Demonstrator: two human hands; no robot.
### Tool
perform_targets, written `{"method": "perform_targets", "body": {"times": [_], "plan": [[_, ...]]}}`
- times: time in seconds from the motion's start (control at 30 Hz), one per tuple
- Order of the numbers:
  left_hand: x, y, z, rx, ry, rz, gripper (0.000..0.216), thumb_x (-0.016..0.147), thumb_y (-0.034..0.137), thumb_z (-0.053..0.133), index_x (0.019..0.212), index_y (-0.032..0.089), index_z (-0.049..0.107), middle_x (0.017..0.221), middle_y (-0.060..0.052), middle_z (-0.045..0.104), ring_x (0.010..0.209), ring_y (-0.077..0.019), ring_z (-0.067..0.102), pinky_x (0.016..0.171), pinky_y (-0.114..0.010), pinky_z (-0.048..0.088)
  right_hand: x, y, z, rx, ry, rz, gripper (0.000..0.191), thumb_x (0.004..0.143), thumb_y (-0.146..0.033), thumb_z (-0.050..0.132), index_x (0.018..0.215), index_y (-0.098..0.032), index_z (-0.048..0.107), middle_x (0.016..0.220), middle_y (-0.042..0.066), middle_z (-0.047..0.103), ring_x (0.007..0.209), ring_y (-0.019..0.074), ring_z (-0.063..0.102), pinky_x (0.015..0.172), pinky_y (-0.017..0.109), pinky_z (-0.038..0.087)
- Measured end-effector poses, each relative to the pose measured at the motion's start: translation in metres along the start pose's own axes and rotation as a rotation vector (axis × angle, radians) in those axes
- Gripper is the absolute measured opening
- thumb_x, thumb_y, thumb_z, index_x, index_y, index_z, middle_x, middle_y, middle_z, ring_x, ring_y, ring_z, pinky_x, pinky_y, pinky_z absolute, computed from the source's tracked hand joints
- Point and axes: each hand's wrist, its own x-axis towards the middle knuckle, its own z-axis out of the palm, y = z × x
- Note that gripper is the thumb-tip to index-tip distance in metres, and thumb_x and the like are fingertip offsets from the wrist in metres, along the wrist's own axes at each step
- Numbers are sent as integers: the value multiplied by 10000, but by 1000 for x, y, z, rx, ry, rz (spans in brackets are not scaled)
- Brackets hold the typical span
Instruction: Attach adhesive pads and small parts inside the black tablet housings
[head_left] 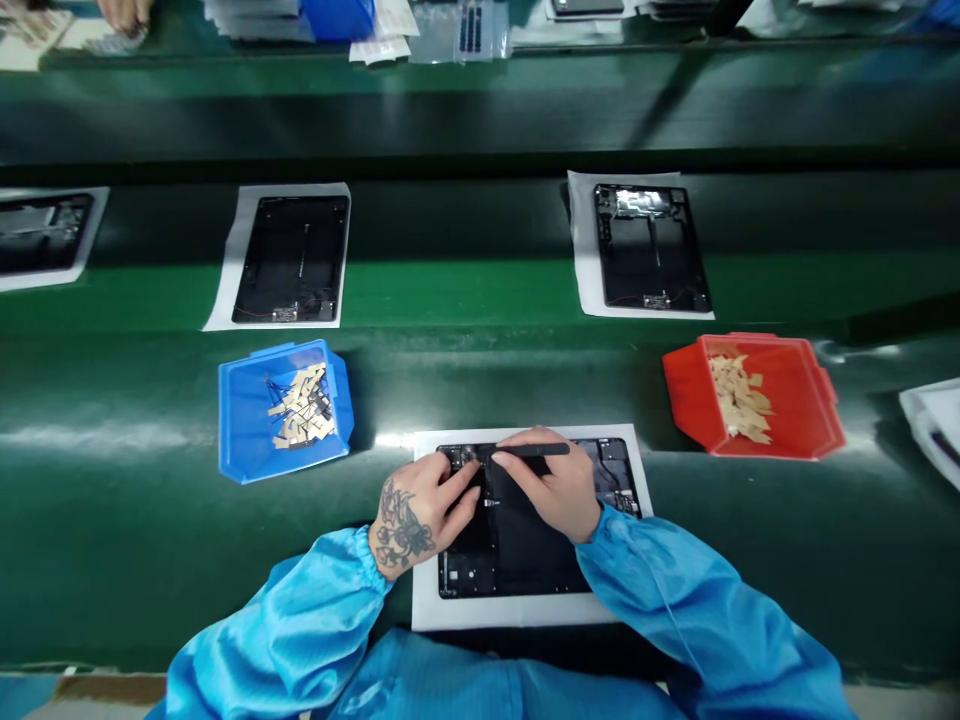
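An opened black tablet housing [532,565] lies on a white sheet [431,612] right in front of me. My left hand [418,512] rests at its upper left corner, with the index fingertip down on small parts there and the thumb held apart from it. What lies under that fingertip is too small to make out. Black tweezers [553,450] are gripped in my right hand [559,492], lying nearly level, their tips pointing left toward my left index finger. Small boards and cables show along the housing's right side.
Left of the housing stands a blue bin [247,425] holding small tan-backed parts with dark wires. A red bin [806,410] with tan pieces stands right. Behind, more tablet housings [289,260] [649,250] lie on white sheets. Another person's hand [124,12] shows at the far left.
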Motion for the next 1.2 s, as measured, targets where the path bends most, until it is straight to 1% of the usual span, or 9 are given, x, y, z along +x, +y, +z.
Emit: {"method": "perform_targets", "body": {"times": [0.17, 0.33, 0.4, 0.57, 0.67, 0.77, 0.93, 1.1, 1.2], "plan": [[1, 1, 2, 0, -5, -1, 323, 891, 344, 477, 1157, 219, 612, 729, -28, 523, 635, -145, 512, 537, -270, 397, -1, 2, -1, -11, -18, -2, 65, 820, -214, 660, 873, -218, 624, 822, 11, 694, 769, 161, 660, 742, 296, 521], [2, 2, 1, -4, -17, -5, 324, 893, 340, 473, 1157, 213, 610, 740, -28, 524, 637, -147, 511, 542, -274, 401, -2, 4, 0, -19, -2, 5, 50, 830, -211, 640, 872, -217, 614, 820, 12, 691, 767, 163, 663, 749, 298, 526], [3, 2, 0, -9, -15, -5, 323, 892, 338, 474, 1153, 208, 613, 735, -27, 521, 634, -145, 511, 545, -271, 401, -1, 4, 0, -22, 15, 58, 36, 840, -218, 619, 875, -212, 613, 821, 15, 683, 742, 157, 665, 725, 285, 535], [4, 3, -1, -32, 18, -6, 312, 889, 335, 482, 1130, 199, 627, 719, -24, 523, 616, -139, 511, 538, -261, 397, 3, 3, 0, 40, 17, 269, 54, 836, -253, 613, 836, -201, 601, 760, 5, 661, 622, 135, 658, 583, 228, 535], [4, 2, -1, -44, 19, -9, 319, 887, 337, 485, 1128, 184, 627, 716, -25, 527, 616, -142, 517, 539, -266, 400, 3, 4, 1, 87, 11, 352, 87, 833, -282, 613, 834, -197, 595, 750, 11, 667, 607, 141, 663, 559, 228, 532], [4, 2, 0, -50, 9, -13, 328, 885, 340, 489, 1138, 180, 624, 725, -28, 534, 627, -146, 524, 546, -270, 404, 4, 7, 2, 106, 7, 399, 116, 829, -308, 613, 839, -194, 592, 736, 17, 669, 603, 152, 669, 564, 241, 535], [2, 0, 1, -65, 0, -14, 320, 882, 343, 499, 1141, 206, 627, 728, -24, 533, 625, -143, 520, 546, -270, 401, 5, 8, 2, 92, -8, 419, 130, 826, -328, 613, 839, -200, 592, 725, 17, 674, 610, 161, 674, 586, 254, 545], [3, 1, 0, -75, 2, -22, 317, 883, 343, 495, 1135, 203, 628, 717, -20, 532, 623, -144, 528, 542, -272, 415, 3, 8, 3, 80, -8, 389, 117, 830, -314, 612, 846, -200, 593, 733, 12, 673, 612, 152, 672, 598, 245, 548], [4, 1, -1, -69, -2, -31, 327, 882, 346, 491, 1143, 194, 617, 751, -28, 556, 647, -148, 555, 564, -275, 445, 3, 8, 2, 66, -6, 370, 109, 835, -309, 608, 845, -201, 594, 740, 8, 671, 611, 146, 668, 606, 241, 549]]}}
